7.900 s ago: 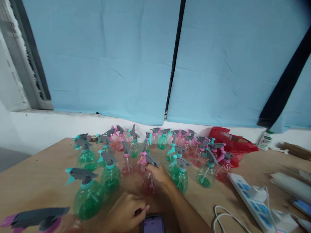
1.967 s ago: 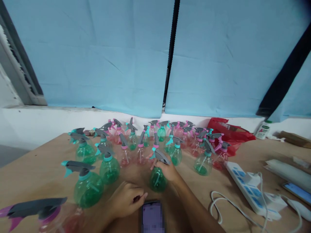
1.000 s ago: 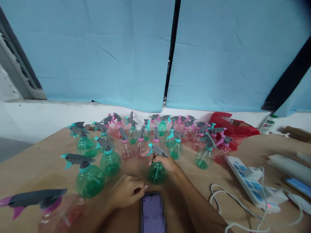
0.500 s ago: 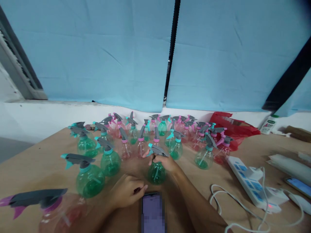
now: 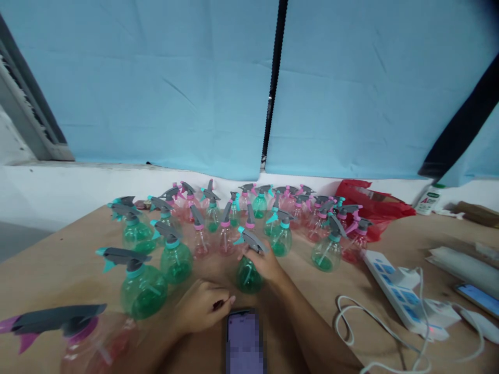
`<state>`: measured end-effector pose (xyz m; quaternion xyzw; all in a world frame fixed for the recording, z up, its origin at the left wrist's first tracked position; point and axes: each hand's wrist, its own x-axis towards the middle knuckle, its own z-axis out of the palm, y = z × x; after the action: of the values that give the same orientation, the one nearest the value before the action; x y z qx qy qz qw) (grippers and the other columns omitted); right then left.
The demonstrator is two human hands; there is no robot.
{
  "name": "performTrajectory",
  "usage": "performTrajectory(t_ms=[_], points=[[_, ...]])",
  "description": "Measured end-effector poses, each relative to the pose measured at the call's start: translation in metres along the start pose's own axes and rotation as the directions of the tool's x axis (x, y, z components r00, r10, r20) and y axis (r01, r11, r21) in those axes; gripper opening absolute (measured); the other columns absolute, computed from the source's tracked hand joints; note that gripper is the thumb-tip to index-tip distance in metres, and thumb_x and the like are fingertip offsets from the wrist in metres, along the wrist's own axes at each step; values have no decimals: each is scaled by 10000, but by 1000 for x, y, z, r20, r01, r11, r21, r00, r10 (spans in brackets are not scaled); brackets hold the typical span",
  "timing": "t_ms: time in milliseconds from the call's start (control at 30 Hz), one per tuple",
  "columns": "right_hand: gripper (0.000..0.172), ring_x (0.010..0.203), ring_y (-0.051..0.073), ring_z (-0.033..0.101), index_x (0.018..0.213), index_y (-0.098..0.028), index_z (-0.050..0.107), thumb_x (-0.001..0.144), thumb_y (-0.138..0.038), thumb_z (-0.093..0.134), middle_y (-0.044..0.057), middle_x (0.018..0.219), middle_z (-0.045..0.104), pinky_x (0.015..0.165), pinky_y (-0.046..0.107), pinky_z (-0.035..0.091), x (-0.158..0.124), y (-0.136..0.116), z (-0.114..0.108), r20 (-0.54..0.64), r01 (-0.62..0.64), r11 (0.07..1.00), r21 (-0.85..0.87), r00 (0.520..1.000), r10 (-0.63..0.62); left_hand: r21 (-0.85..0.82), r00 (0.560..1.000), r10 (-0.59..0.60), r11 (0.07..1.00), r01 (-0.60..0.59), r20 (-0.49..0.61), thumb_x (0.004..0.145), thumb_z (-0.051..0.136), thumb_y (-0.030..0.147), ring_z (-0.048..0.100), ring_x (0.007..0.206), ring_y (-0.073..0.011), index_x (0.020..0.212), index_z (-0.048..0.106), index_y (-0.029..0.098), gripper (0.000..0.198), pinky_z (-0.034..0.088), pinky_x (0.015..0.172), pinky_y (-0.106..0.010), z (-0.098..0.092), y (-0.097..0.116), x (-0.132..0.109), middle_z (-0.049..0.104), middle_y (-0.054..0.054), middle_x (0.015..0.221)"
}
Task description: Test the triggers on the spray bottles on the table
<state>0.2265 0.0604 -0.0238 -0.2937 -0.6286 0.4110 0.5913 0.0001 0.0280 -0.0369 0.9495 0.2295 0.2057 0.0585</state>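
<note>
My right hand [image 5: 264, 264] is closed around the neck of a green spray bottle [image 5: 249, 276], just under its grey head with a teal nozzle. The bottle stands close to upright, with green-looking liquid low inside. Loosely curled, my left hand [image 5: 205, 306] rests on the table to the left of it, and I see nothing held there. A phone [image 5: 245, 340] with a lit, blurred screen lies between my forearms. Left of my hands are a green spray bottle [image 5: 143, 291] and a pink one [image 5: 99, 343].
Several more green and pink spray bottles [image 5: 326, 254] stand across the wooden table [image 5: 50, 259]. On the right are a white power strip [image 5: 405, 298] with cables, a second phone [image 5: 477, 297], a red plastic bag [image 5: 374, 210] and a white bottle [image 5: 429, 200].
My right hand has shifted its grip lower and closer around the bottle's neck, and the grey spray head has turned slightly. My left hand stays where it was.
</note>
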Motion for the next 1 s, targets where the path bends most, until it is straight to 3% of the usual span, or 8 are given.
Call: performTrajectory(t_ms=[133, 300, 533, 833, 1000], points=[[247, 599, 160, 641, 1110, -245, 586, 972, -449, 613, -18, 810, 640, 641, 294, 515, -6, -5, -4, -223, 83, 993, -82, 970, -99, -2, 1000, 6, 1000, -6, -3, 1059, 473, 259, 435, 505, -102, 636, 440, 192, 429, 245, 541, -300, 0, 0, 0, 448, 54, 536], [279, 577, 157, 553, 849, -201, 663, 964, -452, 625, -15, 654, 583, 572, 268, 433, -8, -23, -27, -411, 91, 925, -370, 876, -251, 0, 1000, 17, 1000, -17, -23, 1061, 474, 260, 446, 515, -98, 642, 424, 188, 428, 235, 545, -303, 2, -1, -2, 452, 54, 545], [323, 613, 168, 569, 716, -183, 713, 918, -431, 664, 23, 674, 644, 623, 291, 462, -11, -33, -62, -374, 107, 827, -551, 855, -360, -11, 1000, 24, 1000, -24, -1, 1055, 479, 244, 455, 519, -99, 654, 418, 188, 409, 227, 545, -300, -4, 4, 1, 470, 54, 553], [288, 578, 181, 578, 865, -170, 762, 891, -448, 693, 21, 654, 669, 565, 288, 472, -14, -8, -62, -481, 55, 836, -545, 797, -366, -15, 1000, 13, 1000, -14, -22, 1057, 486, 260, 442, 501, -94, 643, 423, 183, 425, 208, 529, -302, 0, 0, -1, 457, 50, 539], [321, 789, 257, 706, 1022, -184, 762, 911, -471, 669, 85, 888, 762, 729, 361, 559, -18, -11, -67, -455, 132, 836, -532, 788, -415, 3, 999, 14, 1000, -14, -32, 1050, 493, 265, 423, 480, -93, 633, 423, 184, 430, 188, 512, -312, -1, 0, -1, 454, 47, 532]])
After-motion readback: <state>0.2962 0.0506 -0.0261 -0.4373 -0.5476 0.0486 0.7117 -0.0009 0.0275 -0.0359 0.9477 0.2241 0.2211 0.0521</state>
